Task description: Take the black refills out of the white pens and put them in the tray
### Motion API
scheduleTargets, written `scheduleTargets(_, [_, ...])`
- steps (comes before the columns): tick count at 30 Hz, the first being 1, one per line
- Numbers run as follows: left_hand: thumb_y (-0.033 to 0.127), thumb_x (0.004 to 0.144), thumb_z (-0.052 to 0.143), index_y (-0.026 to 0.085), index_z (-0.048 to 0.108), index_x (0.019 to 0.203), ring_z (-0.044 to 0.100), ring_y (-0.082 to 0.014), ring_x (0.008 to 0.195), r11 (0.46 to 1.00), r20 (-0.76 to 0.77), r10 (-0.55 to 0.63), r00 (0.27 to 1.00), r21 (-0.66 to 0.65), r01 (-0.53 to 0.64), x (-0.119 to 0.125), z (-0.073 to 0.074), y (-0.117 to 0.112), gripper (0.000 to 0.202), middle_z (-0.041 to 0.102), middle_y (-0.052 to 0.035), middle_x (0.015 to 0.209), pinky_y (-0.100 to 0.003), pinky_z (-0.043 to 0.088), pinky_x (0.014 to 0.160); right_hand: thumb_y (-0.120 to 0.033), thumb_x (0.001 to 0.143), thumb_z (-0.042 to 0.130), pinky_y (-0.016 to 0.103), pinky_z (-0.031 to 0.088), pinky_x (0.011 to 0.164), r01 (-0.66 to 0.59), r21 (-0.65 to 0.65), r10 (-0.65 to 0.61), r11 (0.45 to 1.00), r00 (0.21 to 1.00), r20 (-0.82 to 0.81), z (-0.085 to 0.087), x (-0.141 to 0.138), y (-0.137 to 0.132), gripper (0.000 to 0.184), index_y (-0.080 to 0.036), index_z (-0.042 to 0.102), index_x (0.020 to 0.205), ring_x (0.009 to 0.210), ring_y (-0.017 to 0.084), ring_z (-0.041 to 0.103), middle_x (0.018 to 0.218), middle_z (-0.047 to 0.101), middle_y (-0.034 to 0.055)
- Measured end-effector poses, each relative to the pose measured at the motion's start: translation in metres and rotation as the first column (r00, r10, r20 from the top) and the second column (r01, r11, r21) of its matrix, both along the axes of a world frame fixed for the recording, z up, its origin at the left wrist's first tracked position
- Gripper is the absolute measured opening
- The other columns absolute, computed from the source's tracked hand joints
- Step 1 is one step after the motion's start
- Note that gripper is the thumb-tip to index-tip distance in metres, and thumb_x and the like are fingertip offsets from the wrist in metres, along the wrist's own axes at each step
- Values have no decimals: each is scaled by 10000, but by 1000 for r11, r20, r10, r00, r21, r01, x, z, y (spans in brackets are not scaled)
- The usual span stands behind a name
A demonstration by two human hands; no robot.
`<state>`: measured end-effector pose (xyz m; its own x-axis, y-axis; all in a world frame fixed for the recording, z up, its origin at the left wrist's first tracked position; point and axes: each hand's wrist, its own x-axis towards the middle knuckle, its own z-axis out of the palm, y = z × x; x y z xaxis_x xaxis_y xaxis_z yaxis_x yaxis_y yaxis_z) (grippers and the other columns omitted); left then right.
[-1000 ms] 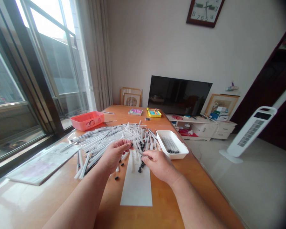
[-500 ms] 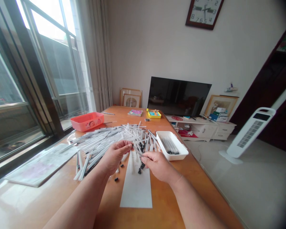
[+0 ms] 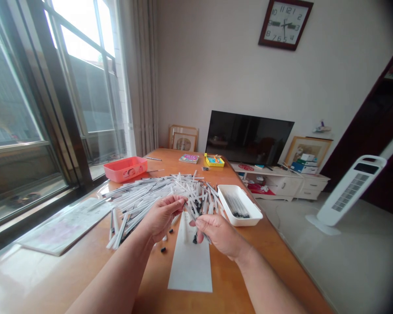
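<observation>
A big heap of white pen barrels (image 3: 144, 196) covers the middle of the wooden table (image 3: 236, 261). My left hand (image 3: 162, 216) and my right hand (image 3: 216, 233) meet just in front of the heap, above a white paper strip (image 3: 190, 266). Both pinch the ends of one thin white pen part (image 3: 190, 213) held between them, fingers closed. Small black caps (image 3: 163, 249) lie scattered on and beside the strip. To the right, a white tray (image 3: 239, 210) holds several dark refills.
A pink tray (image 3: 125, 168) stands at the back left. Papers (image 3: 63, 224) lie near the window side. A book (image 3: 189, 158) and a yellow box (image 3: 214, 160) sit at the far end. A white tower fan (image 3: 350, 192) stands on the floor to the right.
The camera has tilted up slightly. Both hands stay together on the pen part, shifted a little toward me and lower in view.
</observation>
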<state>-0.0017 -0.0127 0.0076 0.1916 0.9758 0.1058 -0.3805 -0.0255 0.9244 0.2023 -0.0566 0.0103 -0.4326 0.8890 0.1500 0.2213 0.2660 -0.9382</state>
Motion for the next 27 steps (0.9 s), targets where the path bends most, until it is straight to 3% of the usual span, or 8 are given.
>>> scheduleTargets(3, [265,728,808,159,742,1018,608,-133,798,1000,29,2,1000,-20,-1,0,4,-1,316,708,-68,926,-267,451,834,-467,970,478,263,405,686,13,-48,-13,999,1000,4,-1,-1,0,489,-162,652,630,652,134,535,852,706,53])
scheduleTargets(7, [300,750,790,186,699,1127,638,-147,823,997,45,32,998,-66,-29,1,6,-4,405,724,-68,932,-295,459,861,-489,970,471,257,386,644,30,-44,-30,999,1000,8,-3,-2,1,501,-165,662,640,585,123,487,755,679,36])
scheduleTargets(11, [427,786,753,186,687,880,577,-109,691,996,-46,72,996,-54,-74,2,-1,-3,267,662,-13,798,-258,448,723,-495,975,467,255,378,642,30,-22,-29,999,1000,8,-1,-2,0,507,-171,658,635,569,121,477,713,655,21])
scheduleTargets(14, [423,782,760,174,641,754,517,-84,633,997,-90,57,994,-37,-60,1,-5,-1,277,621,7,733,-230,415,669,-490,977,469,252,366,625,25,-13,-25,1000,1000,12,-1,-2,-1,505,-169,659,637,551,112,456,732,659,21])
scheduleTargets(21, [453,821,703,186,710,933,627,-171,880,996,-24,-37,999,-78,35,3,1,-5,289,691,-59,946,-269,454,758,-480,979,472,248,331,589,25,-36,-26,999,999,-21,-4,-3,1,489,-168,666,657,541,113,391,653,593,5])
scheduleTargets(27, [431,813,733,187,647,799,558,-108,710,997,-47,21,999,-69,-24,5,-5,-3,259,609,4,755,-228,431,693,-462,985,476,253,312,603,-4,-12,4,1000,1000,-31,-2,-3,-1,492,-165,657,638,546,109,348,649,563,-2])
